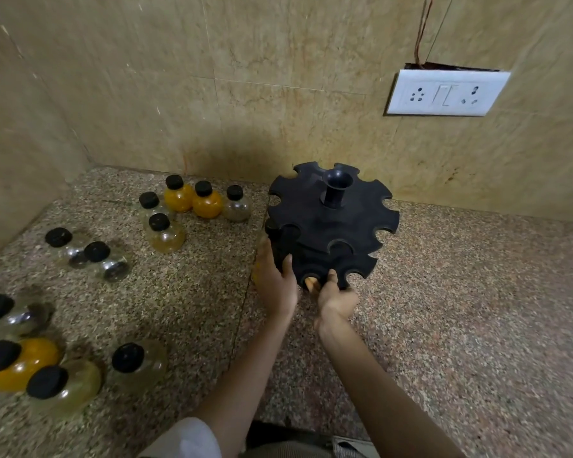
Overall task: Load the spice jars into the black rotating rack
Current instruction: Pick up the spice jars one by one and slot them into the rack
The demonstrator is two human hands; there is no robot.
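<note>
The black rotating rack (331, 226) stands on the speckled counter near the back wall, with notched tiers and a central post. All the notches I can see are vacant. My left hand (275, 282) presses a blurred, yellowish spice jar (260, 256) against the rack's lower left side. At the front, my right hand (336, 299) grips the edge of the lower tier, thumb on top and fingertips showing through a notch. Several black-capped spice jars wait on the counter to the left, some orange (206, 203), some clear (110, 264).
The jars stand in loose groups: at the back (235, 208), in the middle left (67, 247) and at the near left (136, 361). Tiled walls close off the back and the left. A white socket plate (445, 92) is on the wall at the upper right.
</note>
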